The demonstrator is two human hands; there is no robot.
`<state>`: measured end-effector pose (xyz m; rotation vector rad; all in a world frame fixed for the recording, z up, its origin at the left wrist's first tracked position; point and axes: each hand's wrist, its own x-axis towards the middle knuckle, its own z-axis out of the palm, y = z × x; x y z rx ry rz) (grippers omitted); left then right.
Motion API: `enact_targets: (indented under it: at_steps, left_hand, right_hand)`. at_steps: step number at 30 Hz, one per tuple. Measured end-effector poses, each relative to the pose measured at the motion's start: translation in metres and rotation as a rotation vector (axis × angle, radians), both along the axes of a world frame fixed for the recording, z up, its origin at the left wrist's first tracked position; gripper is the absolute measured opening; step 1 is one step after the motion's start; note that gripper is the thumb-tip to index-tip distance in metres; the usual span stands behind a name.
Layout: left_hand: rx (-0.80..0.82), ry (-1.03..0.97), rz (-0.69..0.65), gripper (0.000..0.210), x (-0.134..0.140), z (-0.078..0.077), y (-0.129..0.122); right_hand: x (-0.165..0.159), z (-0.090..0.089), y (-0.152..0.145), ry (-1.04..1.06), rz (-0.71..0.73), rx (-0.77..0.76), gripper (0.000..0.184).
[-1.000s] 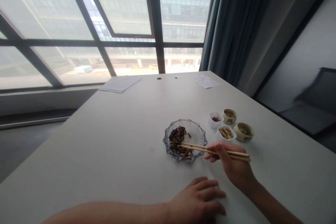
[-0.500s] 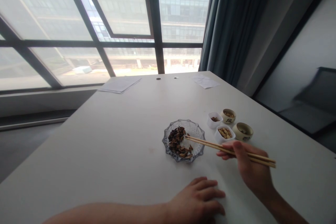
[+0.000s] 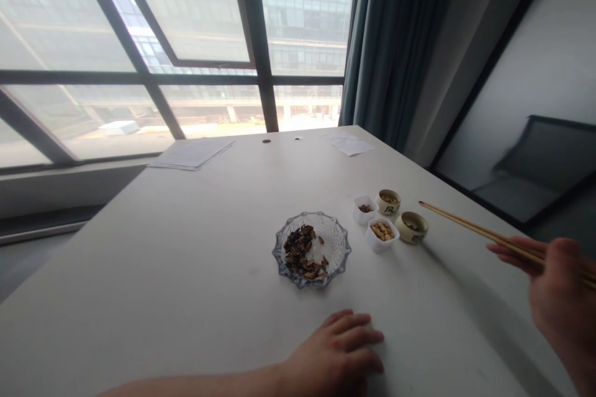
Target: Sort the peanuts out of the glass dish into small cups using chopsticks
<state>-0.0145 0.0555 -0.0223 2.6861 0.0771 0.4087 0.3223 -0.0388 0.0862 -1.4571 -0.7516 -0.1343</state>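
My right hand [image 3: 554, 279] grips a pair of wooden chopsticks [image 3: 479, 232], their tips close together just right of the small cups. Whether a seed is between the tips I cannot make out. My left hand [image 3: 338, 347] rests on the table, fingers loosely spread and holding nothing. In front of it stands a clear glass dish [image 3: 342, 260] with dark striped seeds [image 3: 298, 251] heaped mostly on its left side. Two white plastic cups stand to its right, one with peanuts [image 3: 382, 231], one with small brown bits [image 3: 365, 208]. Beside them are two beige ceramic cups, a rear one [image 3: 389, 203] and a front one [image 3: 412, 228].
The white table [image 3: 186, 273] reaches to a large window. Paper sheets [image 3: 190, 154] lie at its far left corner, another sheet [image 3: 351, 144] at the far right. A dark curtain [image 3: 395, 43] hangs behind, and a dark chair [image 3: 554, 155] shows at the right.
My right hand has swung right with the chopsticks, from over the glass dish to past the cups. The view has turned slightly right. My left hand stays on the table.
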Motion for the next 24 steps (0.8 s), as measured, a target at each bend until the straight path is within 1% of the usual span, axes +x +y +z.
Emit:
enact_targets:
  at_steps: [3,6,9,11,13,15,19,21,24]
  left_hand:
    - [-0.001,-0.005,-0.004,0.02,-0.001,0.001,0.0]
    - [-0.004,-0.005,-0.006,0.019,-0.001,0.002,0.0]
    - [-0.011,0.001,-0.009,0.02,-0.001,0.003,0.001]
    - [-0.014,0.002,-0.013,0.02,-0.001,0.003,0.001]
    - [-0.014,0.01,-0.018,0.021,-0.001,0.003,0.001]
    - [-0.013,0.025,-0.019,0.023,-0.001,0.004,0.001]
    - [-0.011,0.024,-0.014,0.022,0.0,0.004,0.001]
    - [-0.01,0.025,-0.014,0.023,0.001,0.004,0.0]
    - [-0.013,0.02,-0.016,0.025,0.001,0.003,0.001]
  right_hand:
    - [0.002,-0.01,0.005,0.151,-0.028,-0.009,0.031]
    - [0.003,-0.013,0.01,0.144,-0.022,0.017,0.036]
    - [0.0,-0.009,0.012,0.124,-0.02,0.052,0.04]
    - [-0.007,-0.006,0.015,0.114,0.005,0.053,0.04]
    - [-0.02,-0.005,0.019,0.09,0.061,0.04,0.04]
    - [-0.04,-0.006,0.025,0.055,0.16,0.01,0.04]
    - [-0.087,-0.013,0.045,0.024,0.462,-0.088,0.035]
    - [-0.108,-0.018,0.058,-0.011,0.643,-0.094,0.034]
    - [-0.128,-0.022,0.078,-0.042,0.823,-0.094,0.033]
